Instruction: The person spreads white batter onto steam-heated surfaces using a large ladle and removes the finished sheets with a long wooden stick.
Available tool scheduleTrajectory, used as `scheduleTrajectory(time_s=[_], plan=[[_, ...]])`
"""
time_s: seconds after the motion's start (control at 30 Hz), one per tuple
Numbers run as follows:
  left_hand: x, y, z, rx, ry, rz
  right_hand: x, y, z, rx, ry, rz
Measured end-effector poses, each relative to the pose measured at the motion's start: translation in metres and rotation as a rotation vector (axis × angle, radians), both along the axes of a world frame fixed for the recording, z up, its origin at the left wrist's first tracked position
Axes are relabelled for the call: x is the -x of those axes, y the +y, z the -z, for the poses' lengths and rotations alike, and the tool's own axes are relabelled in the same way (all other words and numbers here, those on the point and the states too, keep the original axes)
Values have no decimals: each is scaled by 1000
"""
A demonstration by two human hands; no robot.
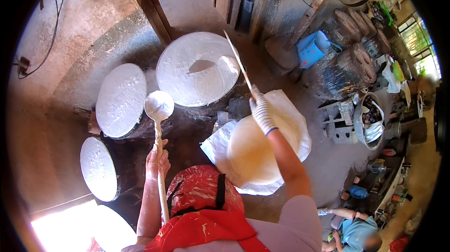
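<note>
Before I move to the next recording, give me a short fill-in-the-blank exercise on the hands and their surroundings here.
The left hand grips the ladle by its ____.
The right hand holds a thin stick and wears a ____.
The largest round surface is coated mostly in ____.
The container beyond the right hand is coloured ____.

Missing words: handle; glove; white; blue.

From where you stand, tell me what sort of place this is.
Perhaps a small, rustic food workshop: large round white-coated surfaces, a white-smeared ladle in the left hand, and a rough, stained wall.
</note>
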State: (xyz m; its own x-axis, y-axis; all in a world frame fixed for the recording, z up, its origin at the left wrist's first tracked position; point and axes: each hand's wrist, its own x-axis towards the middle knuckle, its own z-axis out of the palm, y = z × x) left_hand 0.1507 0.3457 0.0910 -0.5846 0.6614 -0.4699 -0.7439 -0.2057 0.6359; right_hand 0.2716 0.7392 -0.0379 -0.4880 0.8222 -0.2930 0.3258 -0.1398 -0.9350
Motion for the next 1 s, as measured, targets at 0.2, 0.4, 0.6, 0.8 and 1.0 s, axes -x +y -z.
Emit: scheduleTrajectory(time_s=[0.2, 0.4, 0.6, 0.8, 1.0], plan=[[4, 6, 0, -176, -166, 15, 46, -65, -12, -696, -87, -313], [10, -2, -7, -420, -347, 48, 14, -81, 38, -395, 127, 6], [15, -9, -4, -333, -279, 90, 81, -117, 11, -542, 21, -227], [22, -21, -11, -234, -151, 102, 52, -92, 31, -443, 91, -11], [29, -21, -7, -259, -240, 83, 68, -139, 2, -524, 91, -166]])
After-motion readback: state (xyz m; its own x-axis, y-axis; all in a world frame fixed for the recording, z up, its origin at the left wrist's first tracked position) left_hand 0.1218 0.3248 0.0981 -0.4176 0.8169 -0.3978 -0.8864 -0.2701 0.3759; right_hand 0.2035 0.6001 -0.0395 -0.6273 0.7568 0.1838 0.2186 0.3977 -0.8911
